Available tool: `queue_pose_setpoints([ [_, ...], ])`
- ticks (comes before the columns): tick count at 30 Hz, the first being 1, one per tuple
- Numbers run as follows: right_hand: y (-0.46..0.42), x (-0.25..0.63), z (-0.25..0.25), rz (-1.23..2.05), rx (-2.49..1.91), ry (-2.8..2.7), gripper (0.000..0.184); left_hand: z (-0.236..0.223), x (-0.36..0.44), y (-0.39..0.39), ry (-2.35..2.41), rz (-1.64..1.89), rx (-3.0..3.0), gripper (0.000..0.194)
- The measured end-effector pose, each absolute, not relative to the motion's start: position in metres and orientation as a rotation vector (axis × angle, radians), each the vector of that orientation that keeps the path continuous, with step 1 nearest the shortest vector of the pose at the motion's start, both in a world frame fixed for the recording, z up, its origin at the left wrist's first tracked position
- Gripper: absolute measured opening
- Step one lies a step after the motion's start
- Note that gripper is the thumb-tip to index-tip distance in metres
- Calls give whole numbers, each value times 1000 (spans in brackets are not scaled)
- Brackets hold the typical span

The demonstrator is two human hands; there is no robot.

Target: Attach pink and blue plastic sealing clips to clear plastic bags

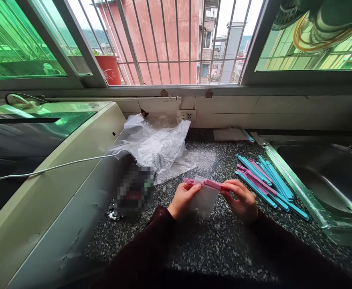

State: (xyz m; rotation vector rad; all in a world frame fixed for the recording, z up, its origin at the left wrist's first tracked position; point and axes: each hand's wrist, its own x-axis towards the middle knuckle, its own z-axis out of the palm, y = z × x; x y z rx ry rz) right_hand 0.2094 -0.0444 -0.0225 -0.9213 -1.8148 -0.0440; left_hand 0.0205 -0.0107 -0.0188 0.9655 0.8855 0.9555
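Between my two hands lies a pink bag sealing clip (212, 184), stretched across the top of a small clear plastic bag (204, 200). My left hand (182, 198) is closed on the clip's left part and the bag's edge, thumb on top. The fingers of my right hand (242, 200) pinch the clip's right end. Below the clip the bag hangs over the counter and looks flat. To the right of my right hand lies a loose pile of blue clips (276, 176) and pink clips (255, 179) of the same long shape.
Crumpled clear plastic bags (160, 146) lie at the back left of the speckled counter (212, 245). A blurred-out object (134, 190) sits before them. At left stands a white appliance (82, 160) with a white cable (70, 163); at right is a metal sink (329, 172).
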Motion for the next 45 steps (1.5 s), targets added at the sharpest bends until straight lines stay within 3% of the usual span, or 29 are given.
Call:
queue_pose_setpoints([
  [45,-42,207,-21,-60,-936,-1928,29,-11,22,-14,882,1021,1190,35],
])
